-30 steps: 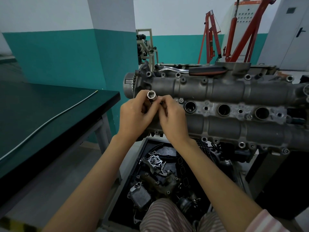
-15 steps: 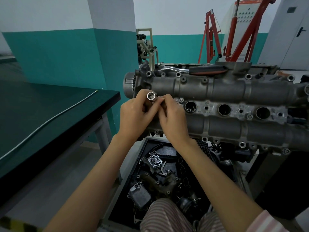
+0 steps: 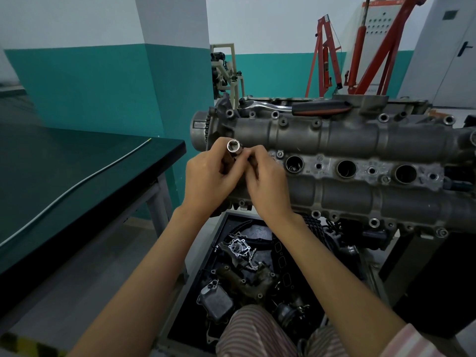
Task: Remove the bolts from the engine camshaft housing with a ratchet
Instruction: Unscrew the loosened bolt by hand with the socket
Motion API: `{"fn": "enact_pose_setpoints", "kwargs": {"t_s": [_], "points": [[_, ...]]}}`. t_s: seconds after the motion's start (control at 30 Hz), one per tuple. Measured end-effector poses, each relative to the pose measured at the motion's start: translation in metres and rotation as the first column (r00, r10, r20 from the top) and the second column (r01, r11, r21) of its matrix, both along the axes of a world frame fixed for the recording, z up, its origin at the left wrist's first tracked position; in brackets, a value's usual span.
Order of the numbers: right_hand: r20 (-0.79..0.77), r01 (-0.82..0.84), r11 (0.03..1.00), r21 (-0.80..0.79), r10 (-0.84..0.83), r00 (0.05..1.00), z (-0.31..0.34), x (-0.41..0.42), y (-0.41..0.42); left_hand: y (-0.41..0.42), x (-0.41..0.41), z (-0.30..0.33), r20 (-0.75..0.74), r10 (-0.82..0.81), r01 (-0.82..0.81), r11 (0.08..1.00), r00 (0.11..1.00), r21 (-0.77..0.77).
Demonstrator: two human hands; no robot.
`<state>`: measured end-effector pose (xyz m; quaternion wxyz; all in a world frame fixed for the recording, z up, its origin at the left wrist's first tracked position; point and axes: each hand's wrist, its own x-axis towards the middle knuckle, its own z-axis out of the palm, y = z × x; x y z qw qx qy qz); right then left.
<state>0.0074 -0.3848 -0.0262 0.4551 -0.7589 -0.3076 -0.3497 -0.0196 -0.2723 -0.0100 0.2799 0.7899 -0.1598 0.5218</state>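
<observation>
Left hand (image 3: 206, 176) still gripping socket (image 3: 234, 147), right hand (image 3: 268, 181) unmoved

Dark green workbench (image 3: 77, 161) at left, thin grey rod (image 3: 77, 186) lying diag across top, metal legs, grey floor (image 3: 85, 274) below

Both hands (image 3: 239, 176) around socket (image 3: 234, 146) before camshaft housing (image 3: 360, 140).

Grey camshaft housing (image 3: 334, 140), teal wall (image 3: 90, 86), red hoist (image 3: 360, 47), pink-striped sleeve (image 3: 417, 341).
</observation>
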Motion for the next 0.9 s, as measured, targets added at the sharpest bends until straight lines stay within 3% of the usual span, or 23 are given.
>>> {"fn": "enact_pose_setpoints", "kwargs": {"t_s": [0.17,0.33,0.57,0.67,0.83,0.9], "points": [[0.028,-0.013,1.0,-0.008,0.013,1.0,0.0009,0.0,-0.0008,0.0017,0.002,-0.0004,0.0,0.014,-0.014,1.0,1.0,-0.009],[-0.048,0.004,0.999,0.035,-0.002,0.999,-0.0003,0.0022,-0.0001,-0.002,0.0029,0.0006,0.015,0.029,-0.028,0.999,0.999,-0.032],[0.034,-0.027,0.999,0.035,0.026,0.999,0.0007,0.0,-0.0006,0.0037,0.0003,-0.0012,0.002,-0.016,0.016,1.0,1.0,0.019],[0.051,-0.033,0.999,0.028,0.032,0.998,0.0016,-0.001,-0.0009,0.002,0.0027,-0.0004,0.002,0.009,-0.009,0.998,1.0,-0.054],[-0.056,-0.016,0.999,0.04,0.019,0.998,-0.0004,0.0018,-0.0006,-0.0025,0.0037,-0.0017,0.025,0.007,-0.006,0.999,1.0,-0.052],[-0.032,-0.015,0.999,0.049,0.016,0.999,-0.0012,0.0026,-0.0011,-0.0018,0.0034,-0.0015,0.025,0.007,-0.006,0.999,1.0,-0.041]]}}
